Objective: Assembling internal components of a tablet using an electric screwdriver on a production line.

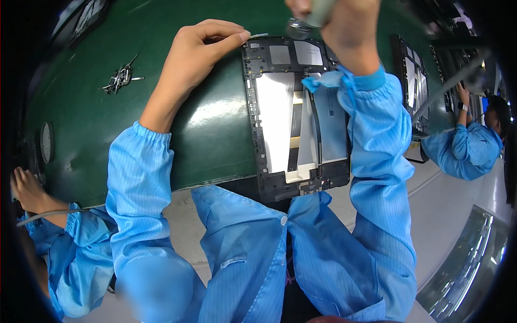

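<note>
A tablet-like device with its back off (253, 124) overhangs the green table's front edge, showing a black frame, silver panels and a dark ribbon cable. At its far left corner, my left hand (202, 51) pinches a small thin strip (259, 35) between thumb and fingertips. Over the far right part of the device, my right hand (350, 32) is closed round a pale grey-green handheld tool (321, 12). Its shiny rounded end (298, 29) points left; motion blur hides what kind it is. A blue-and-white tie (323, 82) hangs from my right cuff.
Small metal pieces lie heaped (121, 78) on the green table (215, 140), left of my left hand. A round mesh object (47, 142) sits far left. Another opened device (414, 81) stands at the right. Co-workers in blue (458, 151) are on both sides.
</note>
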The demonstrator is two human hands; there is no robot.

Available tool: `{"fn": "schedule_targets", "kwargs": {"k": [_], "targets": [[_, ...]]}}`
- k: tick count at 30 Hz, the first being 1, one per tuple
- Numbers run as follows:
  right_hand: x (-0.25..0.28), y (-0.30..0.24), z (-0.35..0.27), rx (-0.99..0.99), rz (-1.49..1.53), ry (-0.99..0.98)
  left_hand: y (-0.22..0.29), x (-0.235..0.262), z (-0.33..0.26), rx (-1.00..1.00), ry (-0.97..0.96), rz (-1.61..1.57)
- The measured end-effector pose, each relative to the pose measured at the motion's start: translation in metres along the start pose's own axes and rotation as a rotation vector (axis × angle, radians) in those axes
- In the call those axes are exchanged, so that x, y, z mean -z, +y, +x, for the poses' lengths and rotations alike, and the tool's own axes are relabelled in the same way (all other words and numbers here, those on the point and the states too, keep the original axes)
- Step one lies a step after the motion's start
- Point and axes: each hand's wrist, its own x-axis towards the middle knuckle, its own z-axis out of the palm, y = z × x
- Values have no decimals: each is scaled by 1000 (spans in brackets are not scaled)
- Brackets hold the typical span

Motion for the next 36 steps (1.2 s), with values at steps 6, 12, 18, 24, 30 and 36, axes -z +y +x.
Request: {"fn": "schedule_targets", "kwargs": {"k": [6,12,18,24,30,36], "targets": [[-29,18,-1,-55,171,-91,2,-1,0,-1,-7,64],[-33,26,0,-82,113,-82,4,4,4,-9,-51,64],[-38,29,-2,-112,94,-54,-13,9,4,8,-84,87],[-36,32,-3,-110,85,-44,5,4,1,27,-54,119],[-36,35,-5,-73,47,-77,27,2,-2,166,-43,-49],[-40,37,-2,-44,-1,-92,23,5,1,219,-67,-38]]}}
